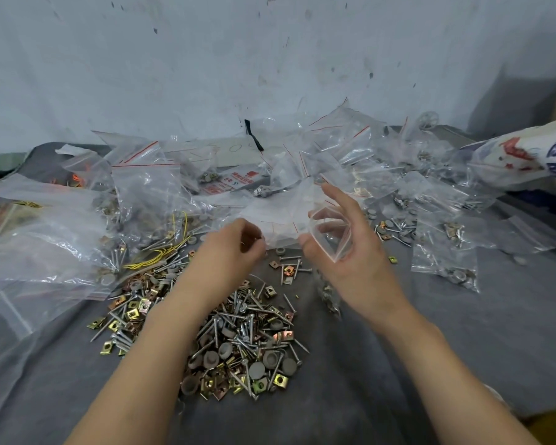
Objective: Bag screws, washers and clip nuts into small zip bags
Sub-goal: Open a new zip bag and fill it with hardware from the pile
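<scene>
Hands, two: right hand (350,255) pinches one empty zip bag (331,240) at centre; left hand (235,245) has its fingers curled, contents unclear. One hardware pile (247,342) lower centre; filled bags (443,271) uncountable.

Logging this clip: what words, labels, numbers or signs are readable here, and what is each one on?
No text here can be quoted with confidence.
Red print on the label pack: too small and blurred to read.
Blue characters and a red mark on the sack: blurred and cut off.
Faint handwriting on the white sheet: illegible.
The zip bag in the right hand: no print seen.
</scene>
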A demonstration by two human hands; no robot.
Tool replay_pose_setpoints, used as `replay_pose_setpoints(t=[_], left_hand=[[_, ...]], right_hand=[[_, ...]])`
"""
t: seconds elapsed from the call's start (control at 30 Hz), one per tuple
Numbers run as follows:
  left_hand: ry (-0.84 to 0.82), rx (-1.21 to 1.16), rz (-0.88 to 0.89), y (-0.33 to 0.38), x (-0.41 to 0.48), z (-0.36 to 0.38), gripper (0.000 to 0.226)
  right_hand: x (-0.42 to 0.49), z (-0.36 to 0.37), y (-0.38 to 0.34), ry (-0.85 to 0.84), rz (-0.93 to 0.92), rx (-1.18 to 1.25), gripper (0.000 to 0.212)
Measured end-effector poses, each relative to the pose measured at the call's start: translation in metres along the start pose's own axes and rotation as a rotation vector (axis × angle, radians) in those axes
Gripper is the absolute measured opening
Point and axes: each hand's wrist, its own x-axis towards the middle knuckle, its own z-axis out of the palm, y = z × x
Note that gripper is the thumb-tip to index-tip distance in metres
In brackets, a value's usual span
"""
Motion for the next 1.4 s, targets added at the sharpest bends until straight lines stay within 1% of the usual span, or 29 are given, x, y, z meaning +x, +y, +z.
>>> replay_pose_setpoints(t=[0.1, 0.2, 0.3, 0.43, 0.57, 0.73, 1.03, 1.2, 1.33, 1.4], left_hand=[[0.132, -0.231, -0.04, 0.001, 0.001, -0.016, 0.006], [0.206, -0.372, -0.031, 0.007, -0.001, -0.026, 0.01], [0.227, -0.459, 0.013, 0.016, -0.004, -0.032, 0.014], [0.191, -0.509, 0.08, 0.024, -0.009, -0.04, 0.023], [0.125, -0.518, 0.132, 0.026, -0.014, -0.043, 0.025], [0.057, -0.528, 0.152, 0.028, -0.016, -0.044, 0.026], [0.021, -0.542, 0.183, 0.033, -0.019, -0.043, 0.027], [0.044, -0.476, 0.236, 0.048, -0.021, -0.042, 0.026], [0.025, -0.361, 0.33, 0.061, -0.026, -0.039, 0.025], [0.011, -0.341, 0.349, 0.066, -0.028, -0.037, 0.027]], right_hand=[[0.0, 0.001, -0.001, -0.007, -0.005, 0.001, 0.071], [-0.001, 0.003, -0.001, -0.015, -0.007, 0.001, 0.07], [-0.001, 0.005, -0.001, -0.027, -0.005, -0.003, 0.071], [-0.002, 0.006, -0.003, -0.043, 0.004, -0.025, 0.07], [-0.004, 0.007, -0.005, -0.045, 0.01, -0.056, 0.066], [-0.004, 0.006, -0.007, -0.048, 0.024, -0.066, 0.067], [-0.004, 0.009, -0.006, -0.052, 0.001, -0.084, 0.066], [-0.003, 0.01, -0.005, -0.066, 0.002, -0.064, 0.068], [-0.003, 0.01, -0.006, -0.067, 0.011, -0.059, 0.07], [-0.004, 0.01, -0.007, -0.074, 0.006, -0.047, 0.071]])
